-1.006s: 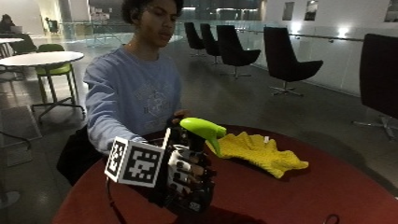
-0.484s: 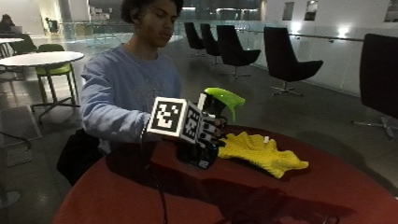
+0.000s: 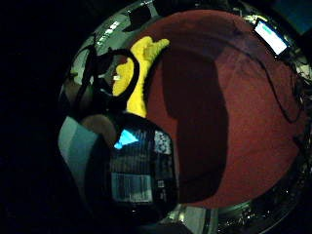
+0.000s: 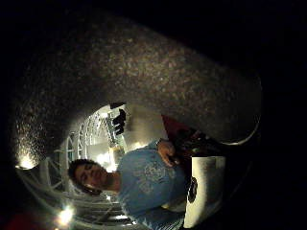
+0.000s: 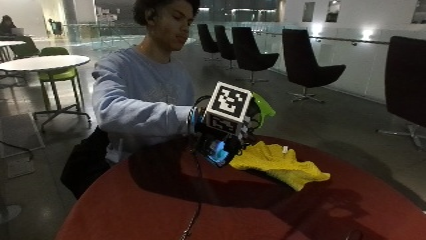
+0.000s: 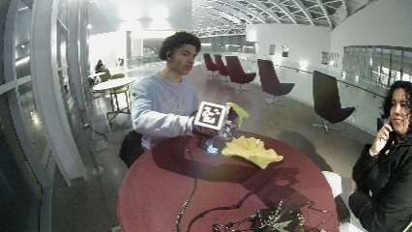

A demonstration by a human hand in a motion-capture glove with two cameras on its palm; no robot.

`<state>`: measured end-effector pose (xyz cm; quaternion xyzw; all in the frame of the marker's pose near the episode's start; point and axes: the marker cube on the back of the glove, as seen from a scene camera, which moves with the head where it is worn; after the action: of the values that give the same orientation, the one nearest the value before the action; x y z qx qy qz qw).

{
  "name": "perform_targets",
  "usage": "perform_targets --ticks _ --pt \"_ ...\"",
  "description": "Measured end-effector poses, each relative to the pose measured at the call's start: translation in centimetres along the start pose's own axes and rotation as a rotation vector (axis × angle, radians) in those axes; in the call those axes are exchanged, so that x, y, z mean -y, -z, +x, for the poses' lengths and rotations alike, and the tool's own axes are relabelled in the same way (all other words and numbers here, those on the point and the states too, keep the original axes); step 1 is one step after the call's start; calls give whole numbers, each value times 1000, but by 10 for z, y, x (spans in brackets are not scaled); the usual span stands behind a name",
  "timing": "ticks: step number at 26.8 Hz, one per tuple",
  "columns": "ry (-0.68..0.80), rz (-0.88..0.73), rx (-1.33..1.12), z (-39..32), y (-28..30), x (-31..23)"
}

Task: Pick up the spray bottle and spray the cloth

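My gloved right hand (image 5: 228,136) grips a dark spray bottle (image 5: 217,150) with a green spray head (image 5: 263,108) and holds it upright above the round red table (image 5: 166,210). The head points toward a crumpled yellow cloth (image 5: 279,165), which lies on the table just beside the bottle. In the wide outside view the hand (image 6: 215,131) and the bottle's green head (image 6: 238,111) are next to the cloth (image 6: 252,150). The little finger side palm view shows the bottle's labelled body (image 3: 139,170) close to the palm, with the cloth (image 3: 141,63) beyond it on the table (image 3: 234,122).
A cable (image 5: 193,210) runs from the hand across the table toward its front edge, where a tangle of wires (image 6: 270,220) lies. A small device with a lit screen (image 3: 270,36) sits at the table's far rim. Black chairs (image 5: 306,65) stand beyond the table.
The hand has lifted the spray bottle from low near the table's front and carried it up beside the yellow cloth. The cloth has not moved.
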<state>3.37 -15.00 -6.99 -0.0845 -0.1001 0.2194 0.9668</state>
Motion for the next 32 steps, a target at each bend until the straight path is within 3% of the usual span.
perform_targets --ticks 15,32 --pt "-132 -195 -99 -9 -28 17" --pt "-197 -267 -125 -5 -47 26"
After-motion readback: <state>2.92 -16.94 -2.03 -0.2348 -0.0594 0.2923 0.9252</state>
